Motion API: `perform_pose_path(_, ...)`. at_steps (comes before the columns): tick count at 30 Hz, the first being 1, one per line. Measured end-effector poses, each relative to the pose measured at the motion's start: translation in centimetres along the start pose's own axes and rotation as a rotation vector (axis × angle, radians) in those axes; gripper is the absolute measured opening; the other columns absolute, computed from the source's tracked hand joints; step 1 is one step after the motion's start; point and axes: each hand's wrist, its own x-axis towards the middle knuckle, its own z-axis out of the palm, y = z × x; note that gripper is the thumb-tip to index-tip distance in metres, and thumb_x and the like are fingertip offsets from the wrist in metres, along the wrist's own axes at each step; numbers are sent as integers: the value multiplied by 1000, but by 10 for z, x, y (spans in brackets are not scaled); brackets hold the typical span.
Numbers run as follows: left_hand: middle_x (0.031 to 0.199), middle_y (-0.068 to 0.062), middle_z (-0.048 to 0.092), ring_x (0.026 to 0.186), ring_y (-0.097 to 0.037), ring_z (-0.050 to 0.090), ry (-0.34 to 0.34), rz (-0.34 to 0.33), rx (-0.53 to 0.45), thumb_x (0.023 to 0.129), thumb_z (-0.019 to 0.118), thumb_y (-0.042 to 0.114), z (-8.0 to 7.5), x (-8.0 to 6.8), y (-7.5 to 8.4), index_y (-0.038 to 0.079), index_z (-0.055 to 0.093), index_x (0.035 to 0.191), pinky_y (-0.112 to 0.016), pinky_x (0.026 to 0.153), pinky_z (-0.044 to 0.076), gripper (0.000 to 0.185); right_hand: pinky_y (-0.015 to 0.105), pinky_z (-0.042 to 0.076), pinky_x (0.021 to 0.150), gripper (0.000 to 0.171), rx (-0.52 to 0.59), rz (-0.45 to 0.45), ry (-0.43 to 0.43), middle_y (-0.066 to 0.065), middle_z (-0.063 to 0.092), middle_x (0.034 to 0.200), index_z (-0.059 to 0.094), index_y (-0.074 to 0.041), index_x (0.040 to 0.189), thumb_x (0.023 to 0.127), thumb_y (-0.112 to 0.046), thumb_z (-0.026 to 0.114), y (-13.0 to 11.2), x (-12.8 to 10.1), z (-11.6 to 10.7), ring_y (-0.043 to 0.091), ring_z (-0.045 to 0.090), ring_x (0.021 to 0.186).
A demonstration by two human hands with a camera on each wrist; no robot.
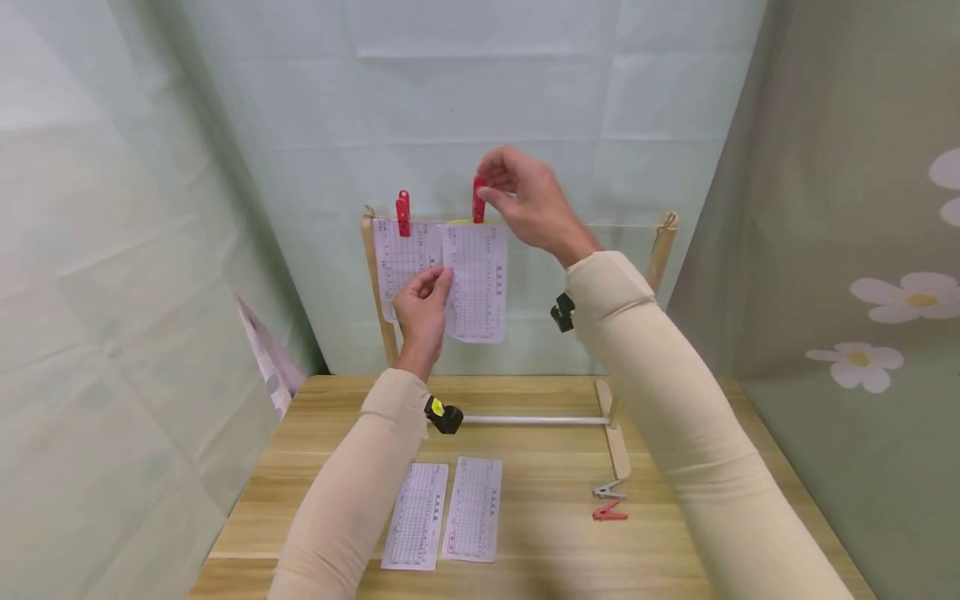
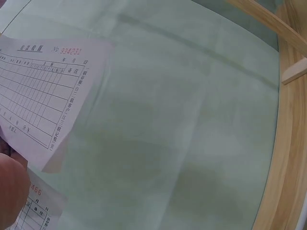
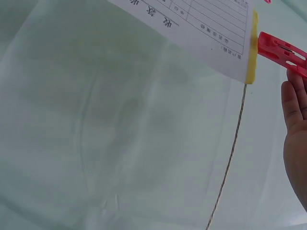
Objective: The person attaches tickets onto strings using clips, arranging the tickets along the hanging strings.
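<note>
At the string, right hand [image 1: 525, 200] pinching red peg [image 1: 478, 198], left hand [image 1: 422, 310] holding slip [image 1: 476, 283]

Head view above table [image 1: 540, 533]; wrist views close on hung sheet [image 1: 477, 279].

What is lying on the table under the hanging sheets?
Two printed sheets lie side by side on the wooden table, with a grey clip and a red clip to their right. The forearms cover part of the tabletop.

Two paper slips [image 1: 442, 515] and two clothespins [image 1: 609, 502] on the wooden table [image 1: 547, 542]
</note>
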Motion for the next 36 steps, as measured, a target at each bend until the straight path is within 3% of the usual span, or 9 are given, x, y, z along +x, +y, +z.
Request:
perform_pose_path(20, 96, -7, 70, 80, -12, 63, -8, -16, -2, 94, 72, 19, 6, -3, 1, -3, 70, 111, -22, 70, 52, 28, 19, 47, 93, 12, -54, 44, -25, 6, 65, 101, 58, -1, 106, 96, -2, 65, 8, -8, 7, 14, 63, 96)
perform_pose_path(36, 96, -6, 69, 81, -12, 61, -15, -46, 14, 94, 72, 22, 4, -3, 1, 0, 71, 110, -22, 71, 52, 27, 24, 47, 97, 21, -67, 93, -54, 9, 63, 109, 56, -1, 114, 96, -4, 66, 11, -10, 11, 18, 63, 106)
